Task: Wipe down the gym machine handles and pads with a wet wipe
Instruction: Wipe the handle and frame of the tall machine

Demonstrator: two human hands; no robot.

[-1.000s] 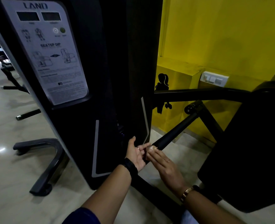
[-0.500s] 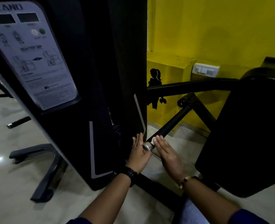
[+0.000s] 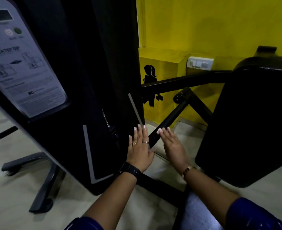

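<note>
A black machine handle (image 3: 170,119) slants down from its pivot toward me in the middle of the view. My left hand (image 3: 140,148) lies flat with straight fingers against the handle's left side, covering its near end. My right hand (image 3: 173,143) is flat with straight fingers on the handle's right side. The two palms face each other with the handle between them. No wet wipe shows in either hand. A large black pad (image 3: 246,127) stands to the right of the hands.
The black weight-stack housing (image 3: 80,97) with a pale instruction placard (image 3: 22,70) fills the left. A grey floor leg (image 3: 42,181) sits lower left. A horizontal black bar (image 3: 183,82) crosses in front of the yellow wall (image 3: 220,27) with a white switch plate (image 3: 200,63).
Both hands went from pinching the handle's end to lying flat on either side of it, and have slid a little up along it. The camera moved closer and to the right.
</note>
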